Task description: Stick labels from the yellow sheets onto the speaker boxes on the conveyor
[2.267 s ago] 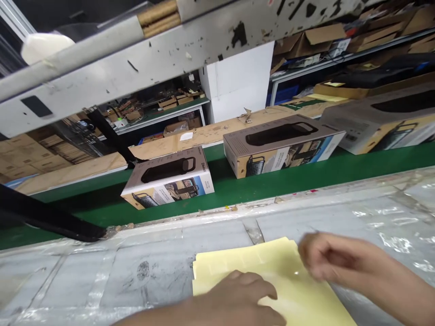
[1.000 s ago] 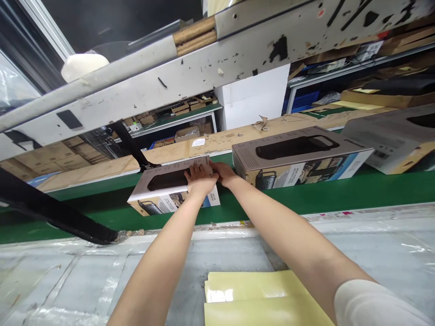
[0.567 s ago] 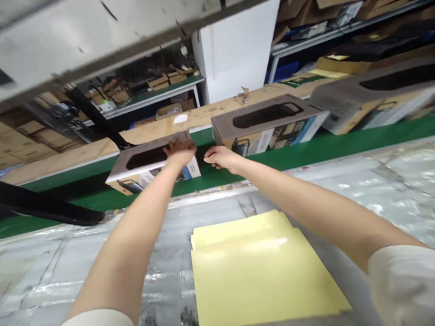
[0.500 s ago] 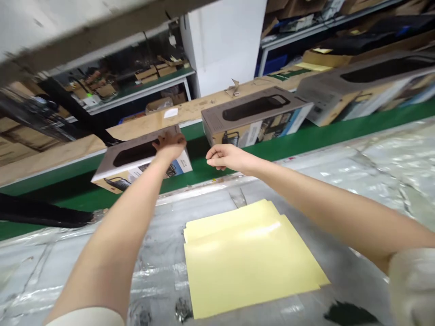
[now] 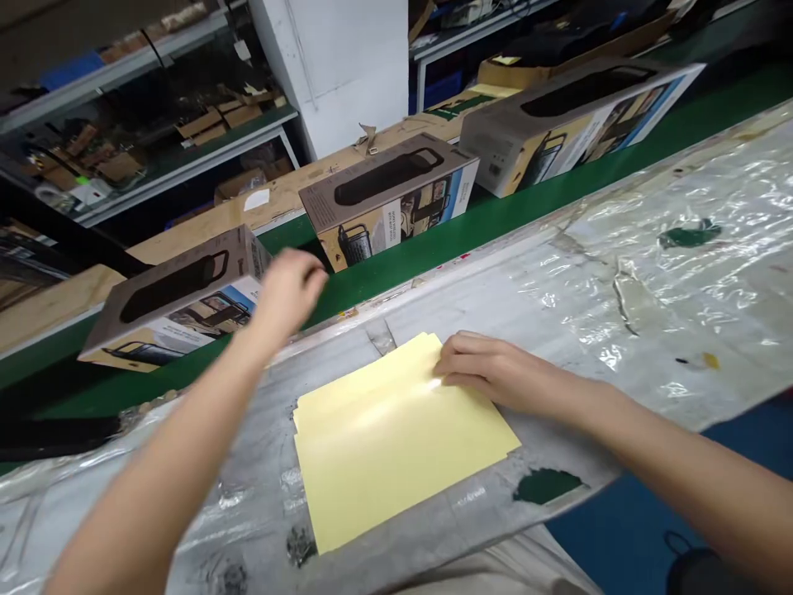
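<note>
My left hand, smeared by motion, hovers beside the right end of the leftmost printed carton; its finger shape is unclear. That carton has a grey-brown top with a dark product picture. My right hand is at the upper right edge of a stack of yellow sheets, its fingers pinched together on the paper. The fingertips partly hide the sheet edge. The stack lies slightly fanned on the plastic-covered bench in front of me.
Behind the bench runs a green conveyor belt. A middle carton and a right carton stand on it in a row. A wooden ledge borders its far side. Beyond are a white pillar and shelves with cardboard pieces.
My left hand has come off the top of the leftmost carton. My right hand has moved down from near the middle carton onto the yellow sheets. The view has shifted rightward.
</note>
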The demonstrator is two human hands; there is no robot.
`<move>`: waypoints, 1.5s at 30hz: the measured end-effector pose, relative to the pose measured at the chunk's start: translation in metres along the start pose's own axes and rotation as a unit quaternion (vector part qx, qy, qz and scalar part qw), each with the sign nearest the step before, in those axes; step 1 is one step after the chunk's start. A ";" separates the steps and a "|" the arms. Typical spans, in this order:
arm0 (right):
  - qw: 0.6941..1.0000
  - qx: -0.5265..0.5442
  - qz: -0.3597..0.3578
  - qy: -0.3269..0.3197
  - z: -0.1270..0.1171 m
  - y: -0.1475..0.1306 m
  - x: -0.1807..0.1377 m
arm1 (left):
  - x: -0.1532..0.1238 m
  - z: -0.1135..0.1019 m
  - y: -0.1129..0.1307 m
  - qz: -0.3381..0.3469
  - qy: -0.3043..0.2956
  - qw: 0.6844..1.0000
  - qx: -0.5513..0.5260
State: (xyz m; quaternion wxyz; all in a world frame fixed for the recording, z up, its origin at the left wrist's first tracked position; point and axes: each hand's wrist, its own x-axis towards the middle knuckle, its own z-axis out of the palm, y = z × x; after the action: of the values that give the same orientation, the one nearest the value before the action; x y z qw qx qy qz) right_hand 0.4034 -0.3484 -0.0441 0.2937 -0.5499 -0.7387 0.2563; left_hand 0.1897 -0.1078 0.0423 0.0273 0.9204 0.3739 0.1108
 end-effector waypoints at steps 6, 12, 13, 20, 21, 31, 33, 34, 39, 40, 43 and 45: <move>0.985 -0.057 -0.119 -0.110 -0.006 0.016 0.038 | -0.145 0.072 0.082 0.218 -0.089 0.960 -0.154; 0.962 -0.091 -0.182 -0.181 -0.008 0.015 0.053 | -0.161 0.087 0.074 0.251 -0.024 0.951 -0.179; 0.960 -0.092 -0.185 -0.188 -0.008 0.014 0.054 | -0.159 0.086 0.073 0.252 -0.025 0.950 -0.181; 0.968 -0.061 -0.201 -0.139 -0.011 0.020 0.046 | -0.160 0.086 0.074 0.241 -0.039 0.951 -0.191; 0.968 -0.061 -0.207 -0.129 -0.010 0.022 0.043 | -0.160 0.086 0.073 0.240 -0.043 0.950 -0.193; 0.967 -0.087 -0.197 -0.137 -0.015 0.014 0.040 | -0.160 0.081 0.075 0.239 -0.042 0.948 -0.207; 0.967 -0.086 -0.194 -0.143 -0.015 0.013 0.042 | -0.162 0.083 0.075 0.238 -0.033 0.948 -0.208; 0.967 -0.083 -0.192 -0.144 -0.015 0.013 0.042 | -0.162 0.085 0.075 0.237 -0.024 0.949 -0.207; 0.977 -0.033 -0.148 -0.148 -0.011 0.016 0.041 | -0.161 0.106 0.073 0.263 0.061 0.948 -0.168; 0.980 -0.008 -0.126 -0.151 -0.011 0.016 0.039 | -0.161 0.110 0.073 0.272 0.081 0.947 -0.149; 0.979 0.124 -0.031 -0.158 -0.017 0.018 0.036 | -0.160 0.121 0.075 0.308 0.110 0.942 -0.071; 0.962 0.238 0.023 -0.132 -0.026 0.023 0.036 | -0.161 0.125 0.077 0.336 0.116 0.934 -0.027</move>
State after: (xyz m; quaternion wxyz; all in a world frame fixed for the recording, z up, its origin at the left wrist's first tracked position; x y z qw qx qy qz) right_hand 0.4294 -0.3060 -0.0363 0.3100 -0.4421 -0.6756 0.5021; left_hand 0.1582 -0.2704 -0.0990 -0.0299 0.9720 0.0401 0.2296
